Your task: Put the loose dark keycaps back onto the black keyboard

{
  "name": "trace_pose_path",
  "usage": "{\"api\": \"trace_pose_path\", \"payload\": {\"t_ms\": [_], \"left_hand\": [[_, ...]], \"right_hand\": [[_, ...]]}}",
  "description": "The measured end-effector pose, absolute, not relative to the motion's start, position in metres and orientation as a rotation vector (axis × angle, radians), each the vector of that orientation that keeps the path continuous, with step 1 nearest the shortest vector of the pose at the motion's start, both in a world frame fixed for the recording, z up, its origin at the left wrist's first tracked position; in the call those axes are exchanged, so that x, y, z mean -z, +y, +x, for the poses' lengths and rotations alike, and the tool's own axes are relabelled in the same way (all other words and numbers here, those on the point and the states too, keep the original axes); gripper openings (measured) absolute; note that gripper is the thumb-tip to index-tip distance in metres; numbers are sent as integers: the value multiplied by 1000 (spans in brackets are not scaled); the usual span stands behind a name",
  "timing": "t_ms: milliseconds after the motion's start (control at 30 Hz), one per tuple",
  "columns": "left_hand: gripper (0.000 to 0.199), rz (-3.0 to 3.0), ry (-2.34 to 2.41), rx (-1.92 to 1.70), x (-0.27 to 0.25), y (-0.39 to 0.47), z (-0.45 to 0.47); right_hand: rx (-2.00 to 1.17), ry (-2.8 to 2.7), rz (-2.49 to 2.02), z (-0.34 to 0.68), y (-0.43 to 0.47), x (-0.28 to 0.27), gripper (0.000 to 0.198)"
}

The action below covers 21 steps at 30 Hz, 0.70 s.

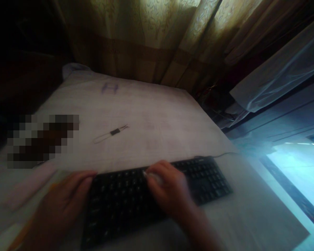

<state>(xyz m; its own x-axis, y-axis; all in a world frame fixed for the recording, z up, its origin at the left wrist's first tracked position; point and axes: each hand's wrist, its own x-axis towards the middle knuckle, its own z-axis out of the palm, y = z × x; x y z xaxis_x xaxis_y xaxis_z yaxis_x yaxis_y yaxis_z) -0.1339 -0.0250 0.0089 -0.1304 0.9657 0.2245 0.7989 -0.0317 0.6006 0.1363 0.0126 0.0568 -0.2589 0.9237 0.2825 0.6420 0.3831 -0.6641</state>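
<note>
A black keyboard [120, 202] lies at a slant on the white-covered table surface, its cable leading off to the right. My left hand [65, 202] grips its left edge near the far corner, thumb and fingers close together. Over the middle of the keys is my right hand [170, 188], its fingers curled closed round a small whitish thing [157, 177]. What that thing is stays mostly hidden and blurred. The right fingertips are at the upper rows of keys.
Beyond the keyboard a small dark tag [115, 131] with a looped cord lies on the pale cloth [157, 111]. A pink, long blurred item [32, 184] is at the left, below a pixelated patch. Patterned curtains [157, 21] hang behind the far edge.
</note>
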Motion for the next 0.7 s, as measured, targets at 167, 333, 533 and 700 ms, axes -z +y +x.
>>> {"api": "trace_pose_path", "payload": {"t_ms": [167,333,533,700], "left_hand": [[36,1852,1958,-914,-10,-26,-133],[32,1852,1961,-924,-14,-25,-129],[34,1852,1964,-918,-16,-24,-128],[35,1841,1960,-896,-14,-26,-128]], "right_hand": [[-428,-2102,-1380,133,7,-42,11],[-313,-2178,-1403,133,7,-40,13],[-258,-2235,-1397,131,4,-40,14],[-262,-2231,-1417,130,0,-40,12]]}}
